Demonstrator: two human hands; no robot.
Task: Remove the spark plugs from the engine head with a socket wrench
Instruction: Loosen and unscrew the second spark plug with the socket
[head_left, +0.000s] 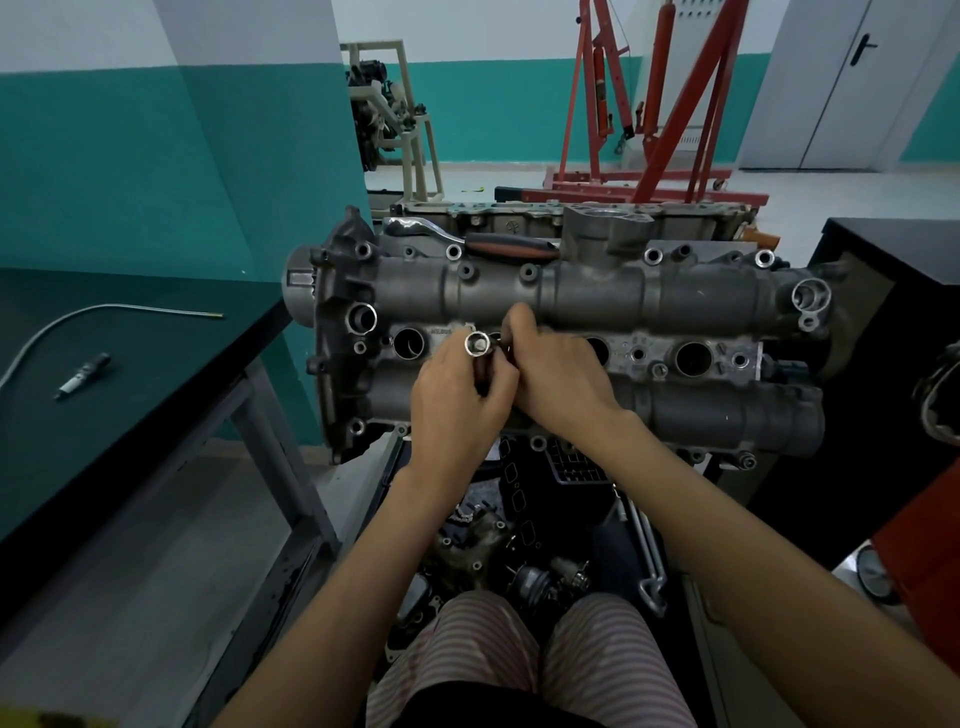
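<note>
The engine head (571, 332) fills mid-frame, the wrench (467, 240) idle on its upper edge. Left hand (457, 400) grasps the socket (478, 344); right hand (556, 374) pinches something hidden. A loose grip could drop the socket into the open well.

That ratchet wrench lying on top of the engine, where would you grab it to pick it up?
By the dark handle grip of the ratchet wrench, coming from above. It lies flat along the far edge of the engine head, with its handle uppermost and unobstructed, while its chrome head end is curved and smoother.
</note>
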